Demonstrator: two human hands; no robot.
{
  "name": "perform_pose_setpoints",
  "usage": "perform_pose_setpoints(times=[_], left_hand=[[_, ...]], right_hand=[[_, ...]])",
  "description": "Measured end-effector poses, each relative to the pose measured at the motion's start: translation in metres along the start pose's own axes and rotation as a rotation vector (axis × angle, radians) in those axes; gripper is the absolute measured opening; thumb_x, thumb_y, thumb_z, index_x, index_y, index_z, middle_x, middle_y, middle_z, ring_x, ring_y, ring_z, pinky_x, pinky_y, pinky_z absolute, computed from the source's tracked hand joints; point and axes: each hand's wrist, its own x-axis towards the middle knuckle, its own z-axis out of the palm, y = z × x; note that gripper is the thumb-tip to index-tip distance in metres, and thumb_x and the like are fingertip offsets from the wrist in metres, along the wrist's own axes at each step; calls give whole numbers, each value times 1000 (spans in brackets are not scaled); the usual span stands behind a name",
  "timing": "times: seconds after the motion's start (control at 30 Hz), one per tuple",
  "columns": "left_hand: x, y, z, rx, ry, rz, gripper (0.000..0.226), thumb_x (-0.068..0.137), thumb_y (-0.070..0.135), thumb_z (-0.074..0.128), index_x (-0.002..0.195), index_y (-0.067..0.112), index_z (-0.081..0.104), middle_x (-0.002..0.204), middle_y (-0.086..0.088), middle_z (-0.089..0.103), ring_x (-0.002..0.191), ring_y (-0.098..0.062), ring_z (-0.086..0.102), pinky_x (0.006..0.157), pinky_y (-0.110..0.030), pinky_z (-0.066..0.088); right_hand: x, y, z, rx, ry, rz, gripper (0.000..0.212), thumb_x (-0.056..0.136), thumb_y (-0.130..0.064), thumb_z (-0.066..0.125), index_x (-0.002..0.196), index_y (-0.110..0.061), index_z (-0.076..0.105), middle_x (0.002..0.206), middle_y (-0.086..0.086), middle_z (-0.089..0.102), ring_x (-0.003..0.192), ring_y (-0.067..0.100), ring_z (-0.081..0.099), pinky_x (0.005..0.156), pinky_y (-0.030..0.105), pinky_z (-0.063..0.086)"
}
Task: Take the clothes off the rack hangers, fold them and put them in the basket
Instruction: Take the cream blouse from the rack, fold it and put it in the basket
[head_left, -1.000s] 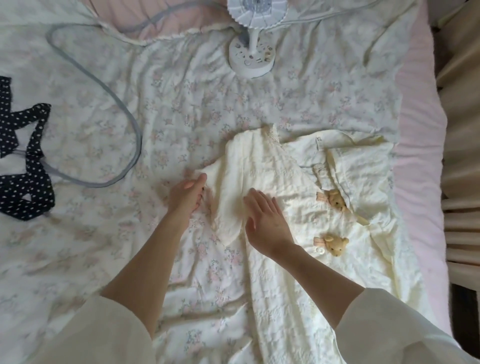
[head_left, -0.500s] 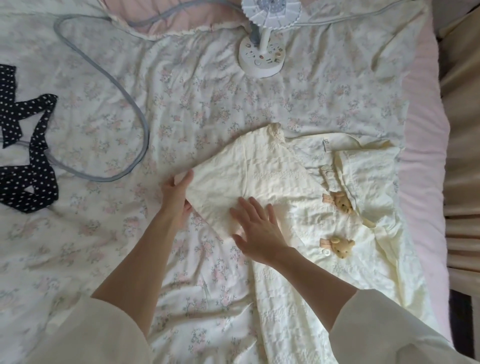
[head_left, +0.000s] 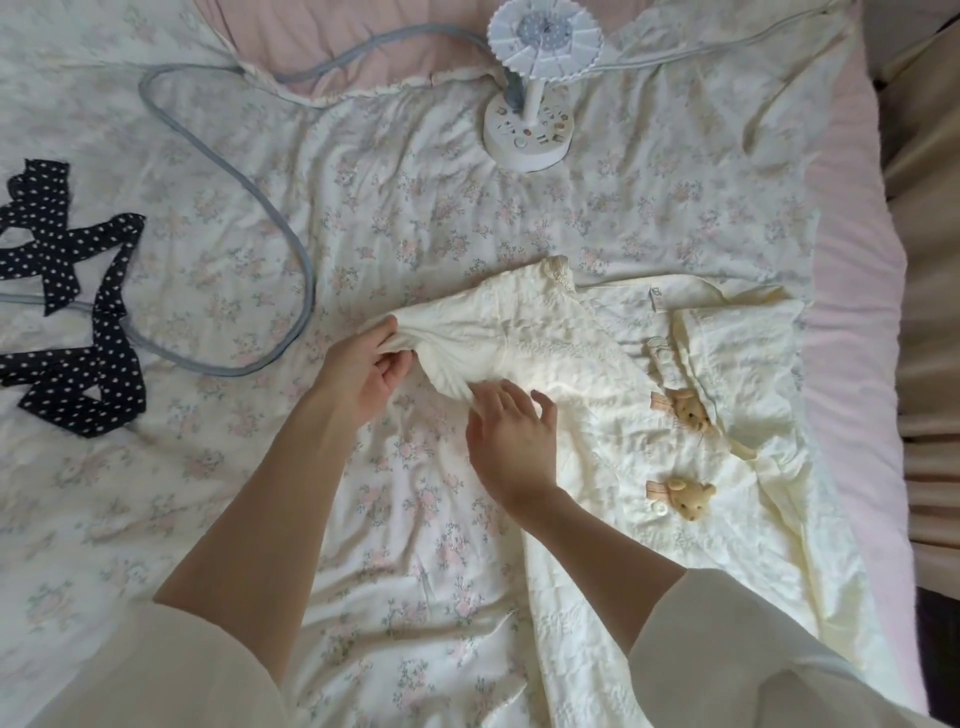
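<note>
A cream-yellow garment (head_left: 727, 519) with two small bear-shaped ornaments lies spread on the right half of the bed. Its left sleeve (head_left: 498, 332) stretches out to the left. My left hand (head_left: 363, 371) pinches the sleeve's end and lifts it off the sheet. My right hand (head_left: 511, 439) rests on the garment just below the sleeve, fingers spread and loosely bent, their tips at the sleeve's lower edge. A navy garment with white dots (head_left: 67, 322) lies at the left edge. No rack, hanger or basket is in view.
The bed carries a floral sheet (head_left: 415, 208) over a pink cover. A small white desk fan (head_left: 530, 130) stands at the far middle, and its grey cable (head_left: 280, 228) loops across the sheet to the left. Beige curtains hang past the bed's right edge.
My left hand went from lying flat beside the sleeve to gripping its end and pulling it out leftward. My right hand shifted slightly down and curled its fingers at the sleeve's lower edge.
</note>
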Motion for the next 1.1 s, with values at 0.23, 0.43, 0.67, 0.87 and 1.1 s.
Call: perform_pose_setpoints(times=[0.23,0.43,0.67,0.87,1.1], left_hand=[[-6,0,29,187,-201,-3,16,93,28,54,90,13,59,85,-1,70,82,-13,66,72,-22,50],[-15,-37,96,560,-303,129,14,94,27,49,92,19,61,107,5,68,109,-11,59,96,-34,40],[-11,-85,100,810,-263,212,25,97,17,46,117,16,60,108,8,61,104,-9,52,81,-23,42],[-2,-123,97,1190,-279,558,50,94,23,51,142,21,37,150,3,27,140,-16,20,113,-33,24],[-7,-161,125,1932,-254,629,78,82,45,61,146,36,17,156,0,-19,139,-30,-30,111,-57,-8]], right_hand=[[21,37,-44,1362,-234,850,22,91,-2,39,81,-2,60,70,7,56,67,19,54,58,24,41],[10,102,-70,1777,-35,1203,35,95,-36,40,88,-11,64,80,6,57,73,20,57,73,30,46],[37,110,-69,991,-309,952,61,70,-29,75,119,-5,50,104,9,61,90,23,61,54,22,50],[18,135,-88,697,-155,754,17,82,6,41,86,-7,52,69,0,51,61,17,47,43,10,34],[0,181,-111,259,-168,434,59,87,2,42,143,-16,35,130,7,48,117,22,51,97,31,44]])
